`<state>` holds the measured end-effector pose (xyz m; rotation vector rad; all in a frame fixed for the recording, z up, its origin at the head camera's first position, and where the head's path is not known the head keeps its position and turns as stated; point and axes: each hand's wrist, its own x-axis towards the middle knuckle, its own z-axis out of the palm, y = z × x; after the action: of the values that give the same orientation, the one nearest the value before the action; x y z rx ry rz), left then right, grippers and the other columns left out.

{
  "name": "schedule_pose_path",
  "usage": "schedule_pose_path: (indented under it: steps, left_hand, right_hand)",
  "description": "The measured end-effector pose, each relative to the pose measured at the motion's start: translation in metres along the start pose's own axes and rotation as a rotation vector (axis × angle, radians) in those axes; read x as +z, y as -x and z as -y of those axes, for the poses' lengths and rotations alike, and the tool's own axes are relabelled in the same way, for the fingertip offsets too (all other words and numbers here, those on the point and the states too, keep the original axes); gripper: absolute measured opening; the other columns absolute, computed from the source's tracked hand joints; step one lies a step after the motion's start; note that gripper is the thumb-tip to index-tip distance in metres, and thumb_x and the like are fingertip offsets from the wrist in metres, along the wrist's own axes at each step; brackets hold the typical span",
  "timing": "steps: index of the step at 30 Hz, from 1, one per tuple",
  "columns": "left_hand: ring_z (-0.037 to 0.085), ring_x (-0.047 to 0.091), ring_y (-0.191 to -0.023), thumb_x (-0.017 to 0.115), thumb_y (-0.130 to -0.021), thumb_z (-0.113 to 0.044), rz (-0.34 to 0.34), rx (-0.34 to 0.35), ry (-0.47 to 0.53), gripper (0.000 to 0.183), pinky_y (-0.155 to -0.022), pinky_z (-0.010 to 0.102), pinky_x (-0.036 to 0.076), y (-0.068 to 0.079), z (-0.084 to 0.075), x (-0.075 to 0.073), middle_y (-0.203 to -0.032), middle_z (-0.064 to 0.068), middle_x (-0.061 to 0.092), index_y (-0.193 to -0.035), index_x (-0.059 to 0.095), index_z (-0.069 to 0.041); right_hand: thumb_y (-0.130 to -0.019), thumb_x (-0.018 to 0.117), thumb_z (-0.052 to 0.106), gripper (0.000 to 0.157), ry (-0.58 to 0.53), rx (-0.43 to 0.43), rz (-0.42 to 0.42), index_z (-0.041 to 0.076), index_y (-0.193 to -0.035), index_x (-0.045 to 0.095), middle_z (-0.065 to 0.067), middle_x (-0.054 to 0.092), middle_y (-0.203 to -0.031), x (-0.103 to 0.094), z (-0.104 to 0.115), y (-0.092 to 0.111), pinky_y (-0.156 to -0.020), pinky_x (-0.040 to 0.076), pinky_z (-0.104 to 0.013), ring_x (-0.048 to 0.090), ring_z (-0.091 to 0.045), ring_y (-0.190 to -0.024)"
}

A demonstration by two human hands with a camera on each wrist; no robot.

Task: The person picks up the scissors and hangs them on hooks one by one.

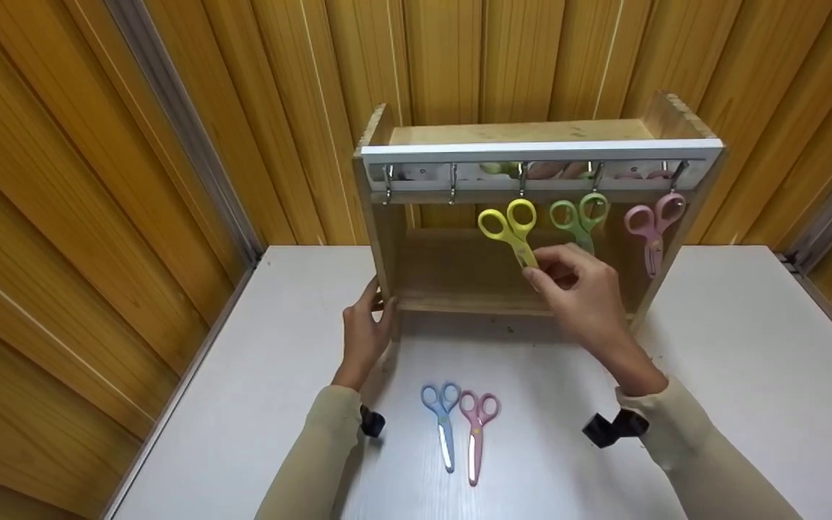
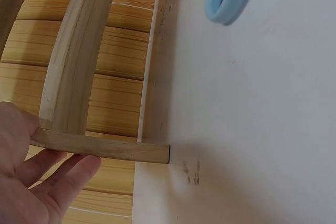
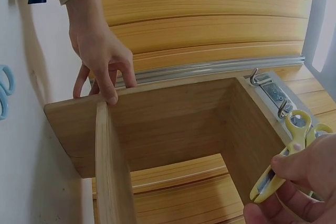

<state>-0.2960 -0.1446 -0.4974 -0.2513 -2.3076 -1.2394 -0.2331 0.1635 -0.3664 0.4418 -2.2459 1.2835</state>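
Observation:
Yellow scissors [image 1: 511,230] are pinched by the blades in my right hand [image 1: 581,292], handle loops upward. Their loops are just below the middle hook [image 1: 522,180]; whether they touch it I cannot tell. My left hand [image 1: 364,334] grips the lower left side panel [image 3: 73,124] of a wooden shelf [image 1: 474,305], thumb and fingers on opposite faces. Green scissors [image 1: 581,217] hang from a hook to the right, partly hidden by the right hand. Farther right, pink scissors [image 1: 653,227] hang from the end hook [image 1: 678,175].
Blue scissors [image 1: 443,426] and a second pink pair [image 1: 477,437] lie side by side on the white table [image 1: 300,448], in front of the shelf. Two hooks on the left of the metal strip [image 1: 542,149] hold nothing. Wood-panelled walls [image 1: 517,58] stand behind and beside.

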Motion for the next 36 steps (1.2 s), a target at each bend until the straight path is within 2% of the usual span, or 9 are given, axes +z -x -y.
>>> schedule_pose_path:
  steps: [6,12,23,36]
  left_hand:
    - [0.026,0.074,-0.102,0.067,-0.1,-0.008,-0.014,0.041,-0.016,0.051,-0.085,0.038,0.061,0.0,0.001,0.0,-0.129,0.014,0.07,-0.149,0.052,-0.005]
    - [0.026,0.074,-0.102,0.067,-0.1,-0.008,-0.011,0.037,-0.005,0.051,-0.085,0.036,0.062,0.0,0.0,0.0,-0.131,0.014,0.069,-0.149,0.053,-0.006]
    - [0.029,0.074,-0.1,0.066,-0.1,-0.007,-0.006,0.015,0.032,0.051,-0.086,0.047,0.061,0.0,0.001,0.0,-0.131,0.016,0.068,-0.149,0.053,-0.006]
    - [0.026,0.074,-0.101,0.067,-0.1,-0.007,-0.005,0.008,-0.004,0.052,-0.087,0.037,0.061,0.0,0.0,0.0,-0.13,0.015,0.069,-0.149,0.052,-0.005]
  right_hand:
    - [-0.093,0.077,0.011,0.013,-0.014,0.024,-0.018,0.006,-0.105,0.077,-0.004,0.07,-0.092,0.005,-0.002,-0.005,-0.066,0.052,-0.014,0.063,-0.017,-0.078]
    - [-0.094,0.077,0.013,0.016,-0.019,0.067,-0.033,0.005,-0.107,0.076,-0.005,0.07,-0.092,0.011,-0.004,-0.006,-0.065,0.052,-0.015,0.063,-0.017,-0.078]
    - [-0.094,0.076,0.012,0.016,-0.055,0.102,-0.048,0.003,-0.108,0.075,-0.007,0.07,-0.092,0.019,-0.009,-0.006,-0.064,0.052,-0.015,0.062,-0.018,-0.077]
    - [-0.093,0.077,0.012,0.016,-0.066,0.1,-0.067,0.003,-0.106,0.075,-0.006,0.072,-0.088,0.023,-0.014,-0.006,-0.062,0.05,-0.016,0.062,-0.017,-0.075]
